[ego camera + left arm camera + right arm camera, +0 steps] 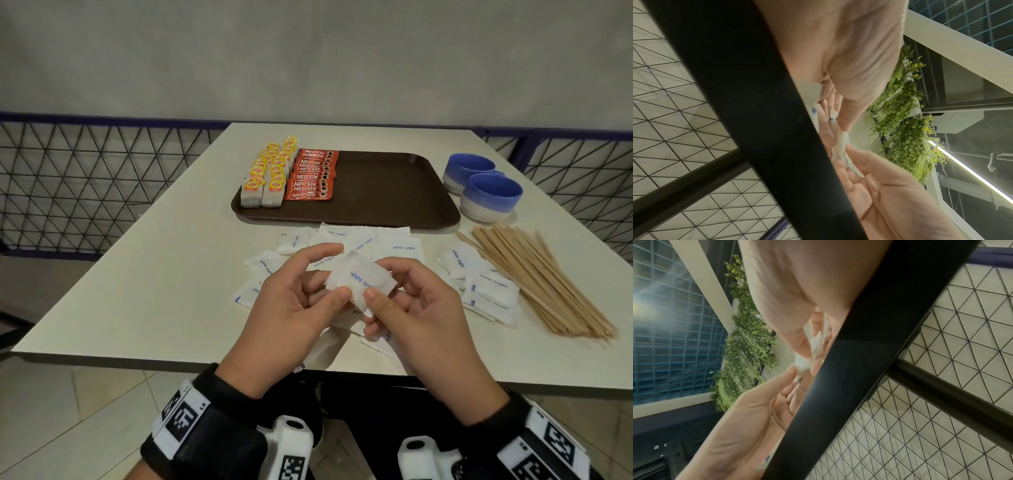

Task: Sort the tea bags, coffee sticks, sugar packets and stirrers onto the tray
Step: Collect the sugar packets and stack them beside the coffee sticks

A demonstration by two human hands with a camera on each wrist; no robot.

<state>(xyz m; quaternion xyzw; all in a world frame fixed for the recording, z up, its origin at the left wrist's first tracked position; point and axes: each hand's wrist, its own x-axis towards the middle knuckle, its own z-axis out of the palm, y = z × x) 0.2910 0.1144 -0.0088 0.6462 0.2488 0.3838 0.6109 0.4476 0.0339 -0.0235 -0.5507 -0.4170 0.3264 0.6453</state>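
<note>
In the head view both hands hold a small bunch of white sugar packets (359, 279) above the table's near edge. My left hand (318, 291) pinches its left side and my right hand (404, 294) pinches its right side, thumbs on top. More sugar packets (402, 247) lie loose on the table behind and under the hands. On the brown tray (394, 205) the yellow tea bags (270, 171) fill the left end, with red coffee sticks (313, 176) beside them. Wooden stirrers (534, 277) lie heaped at the right. The wrist views show the packets (841, 142) (803, 363) between the thumbs.
Two blue and white bowls (491, 195) stand right of the tray. The white table (154, 291) ends just under my wrists. A wire mesh fence (85, 185) runs behind the table. The right half of the tray is bare.
</note>
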